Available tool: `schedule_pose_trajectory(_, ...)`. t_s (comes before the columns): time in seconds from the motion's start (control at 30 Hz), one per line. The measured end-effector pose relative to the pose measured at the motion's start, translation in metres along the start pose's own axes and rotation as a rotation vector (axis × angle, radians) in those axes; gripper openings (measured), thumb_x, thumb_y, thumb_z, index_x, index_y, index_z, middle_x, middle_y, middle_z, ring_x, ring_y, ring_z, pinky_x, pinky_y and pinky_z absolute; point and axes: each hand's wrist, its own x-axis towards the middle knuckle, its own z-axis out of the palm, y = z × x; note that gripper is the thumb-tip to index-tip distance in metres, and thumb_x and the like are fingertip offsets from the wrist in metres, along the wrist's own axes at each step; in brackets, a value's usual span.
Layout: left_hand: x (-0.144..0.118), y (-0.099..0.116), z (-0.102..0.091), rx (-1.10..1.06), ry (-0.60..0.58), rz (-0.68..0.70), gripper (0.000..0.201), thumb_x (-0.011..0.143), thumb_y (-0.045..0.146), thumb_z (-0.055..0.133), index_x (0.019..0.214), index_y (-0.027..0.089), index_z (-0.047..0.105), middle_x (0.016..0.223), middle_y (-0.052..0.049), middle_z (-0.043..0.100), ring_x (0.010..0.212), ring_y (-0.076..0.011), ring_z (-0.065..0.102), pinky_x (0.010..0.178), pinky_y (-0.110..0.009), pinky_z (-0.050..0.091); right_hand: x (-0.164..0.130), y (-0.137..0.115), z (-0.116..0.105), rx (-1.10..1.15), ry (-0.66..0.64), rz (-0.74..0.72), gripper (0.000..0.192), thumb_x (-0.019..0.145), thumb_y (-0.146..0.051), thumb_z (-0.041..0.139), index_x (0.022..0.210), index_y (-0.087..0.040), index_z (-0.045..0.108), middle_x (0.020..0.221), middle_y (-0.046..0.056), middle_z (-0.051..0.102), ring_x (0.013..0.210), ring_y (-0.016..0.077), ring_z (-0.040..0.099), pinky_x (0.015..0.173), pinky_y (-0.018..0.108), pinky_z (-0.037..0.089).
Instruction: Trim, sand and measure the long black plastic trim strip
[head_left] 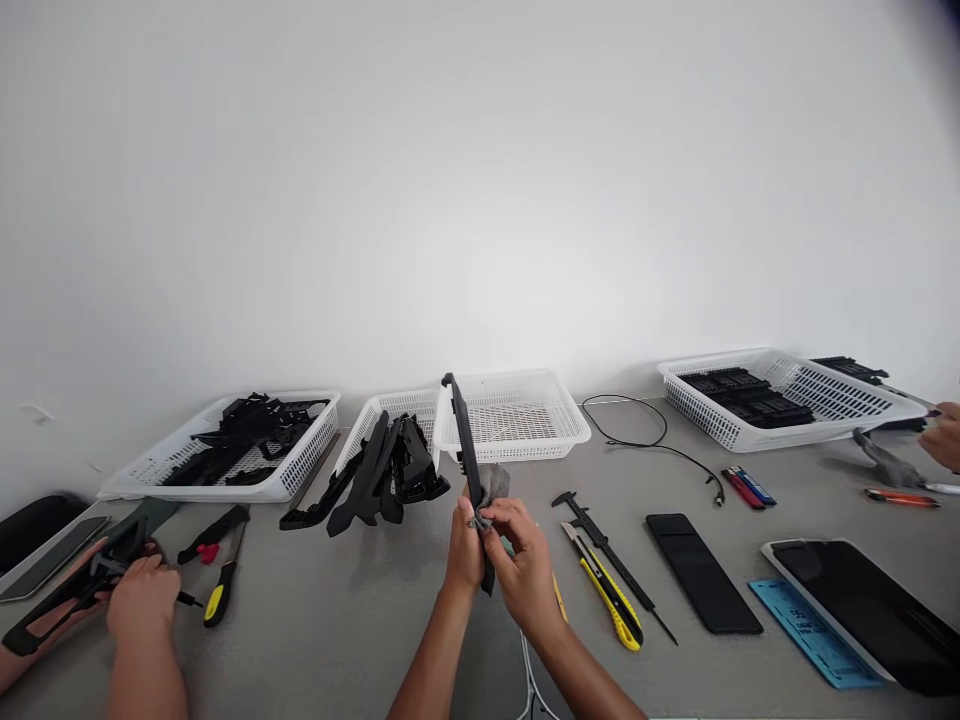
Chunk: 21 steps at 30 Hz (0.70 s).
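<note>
My left hand (466,548) grips a long black plastic part (466,440), which stands nearly upright in front of me. Pinched in the fingers of my right hand (521,560) is a grey cloth (493,487), pressed against the part's side. The part's lower end shows beneath my hands. Behind it is a white basket (562,440) with no parts visible in it. To its left, a second white basket (360,430) has several long black parts (375,470) leaning out over its front rim.
A yellow utility knife (611,600), calipers (607,550) and a black phone (701,570) lie right of my hands. A co-worker's hands (142,600) handle a black part at left; another person's hand (941,437) is at far right. Baskets of black parts (300,480) (735,440) stand both sides.
</note>
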Motion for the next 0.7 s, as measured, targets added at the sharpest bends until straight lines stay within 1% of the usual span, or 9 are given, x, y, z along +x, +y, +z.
schedule_pose_trajectory(0.1, -0.005, -0.011, -0.006, 0.091, 0.028, -0.047, 0.062, 0.087, 0.082, 0.074, 0.105, 0.023, 0.083, 0.111, -0.012, 0.082, 0.131, -0.0371, 0.065, 0.117, -0.043, 0.049, -0.014, 0.014, 0.000, -0.017, 0.011, 0.054, 0.019, 0.106, -0.031, 0.064, 0.108, -0.024, 0.081, 0.112, 0.011, 0.074, 0.100, 0.0235, 0.074, 0.085, 0.034, 0.061)
schedule_pose_trajectory(0.17, -0.010, -0.018, -0.011, 0.125, 0.102, -0.103, 0.066, 0.084, 0.084, 0.075, 0.109, 0.023, 0.084, 0.120, -0.013, 0.081, 0.135, -0.0375, 0.063, 0.115, -0.042, 0.050, -0.024, 0.023, 0.000, -0.039, 0.010, 0.079, 0.020, 0.106, -0.031, 0.064, 0.111, -0.024, 0.082, 0.112, 0.011, 0.075, 0.101, 0.0245, 0.075, 0.086, 0.035, 0.062)
schedule_pose_trajectory(0.27, -0.018, -0.023, -0.014, 0.122, 0.145, -0.133, 0.072, 0.087, 0.085, 0.070, 0.114, 0.020, 0.085, 0.128, -0.016, 0.080, 0.136, -0.0375, 0.064, 0.113, -0.043, 0.051, -0.038, 0.034, -0.002, -0.077, 0.001, 0.097, 0.022, 0.106, -0.031, 0.063, 0.114, -0.025, 0.083, 0.116, 0.013, 0.077, 0.106, 0.0272, 0.076, 0.086, 0.037, 0.064)
schedule_pose_trajectory(0.37, -0.024, -0.026, -0.013, 0.033, 0.040, -0.163, 0.073, 0.093, 0.084, 0.064, 0.116, 0.017, 0.084, 0.124, -0.019, 0.081, 0.122, -0.0361, 0.073, 0.104, -0.044, 0.057, -0.051, 0.042, -0.005, -0.124, 0.003, 0.113, 0.024, 0.106, -0.030, 0.063, 0.116, -0.025, 0.084, 0.120, 0.015, 0.077, 0.110, 0.0293, 0.077, 0.089, 0.039, 0.065)
schedule_pose_trajectory(0.43, -0.025, -0.029, -0.013, -0.054, 0.013, -0.175, 0.075, 0.093, 0.084, 0.063, 0.121, 0.017, 0.081, 0.122, -0.018, 0.082, 0.113, -0.0342, 0.077, 0.096, -0.043, 0.060, -0.059, 0.044, -0.006, -0.150, 0.001, 0.111, 0.025, 0.105, -0.027, 0.062, 0.115, -0.025, 0.085, 0.117, 0.014, 0.078, 0.107, 0.0282, 0.078, 0.090, 0.039, 0.066)
schedule_pose_trajectory(0.5, -0.023, -0.033, -0.015, -0.120, 0.041, -0.169, 0.073, 0.092, 0.082, 0.067, 0.126, 0.018, 0.079, 0.126, -0.017, 0.081, 0.109, -0.0316, 0.078, 0.091, -0.040, 0.061, -0.069, 0.044, -0.007, -0.168, -0.022, 0.090, 0.025, 0.104, -0.025, 0.061, 0.112, -0.024, 0.085, 0.111, 0.013, 0.078, 0.100, 0.0263, 0.079, 0.087, 0.037, 0.066)
schedule_pose_trajectory(0.57, -0.018, -0.037, -0.018, -0.153, 0.078, -0.170, 0.067, 0.088, 0.074, 0.077, 0.124, 0.018, 0.079, 0.129, -0.016, 0.080, 0.107, -0.0293, 0.078, 0.090, -0.037, 0.061, -0.081, 0.041, -0.008, -0.181, -0.059, 0.062, 0.025, 0.104, -0.023, 0.060, 0.106, -0.024, 0.085, 0.104, 0.011, 0.078, 0.093, 0.0244, 0.078, 0.081, 0.033, 0.066)
schedule_pose_trajectory(0.63, -0.013, -0.039, -0.022, -0.174, 0.097, -0.182, 0.060, 0.082, 0.063, 0.087, 0.117, 0.016, 0.079, 0.119, -0.015, 0.081, 0.097, -0.0272, 0.079, 0.084, -0.036, 0.061, -0.097, 0.039, -0.010, -0.193, -0.085, 0.041, 0.024, 0.103, -0.021, 0.060, 0.102, -0.023, 0.084, 0.099, 0.011, 0.077, 0.087, 0.0230, 0.078, 0.075, 0.029, 0.066)
schedule_pose_trajectory(0.7, -0.007, -0.039, -0.024, -0.195, 0.106, -0.186, 0.054, 0.079, 0.057, 0.090, 0.112, 0.016, 0.077, 0.104, -0.010, 0.080, 0.081, -0.0216, 0.076, 0.076, -0.033, 0.059, -0.114, 0.039, -0.012, -0.203, -0.113, 0.005, 0.022, 0.102, -0.018, 0.061, 0.103, -0.023, 0.083, 0.099, 0.011, 0.076, 0.086, 0.0225, 0.079, 0.073, 0.027, 0.065)
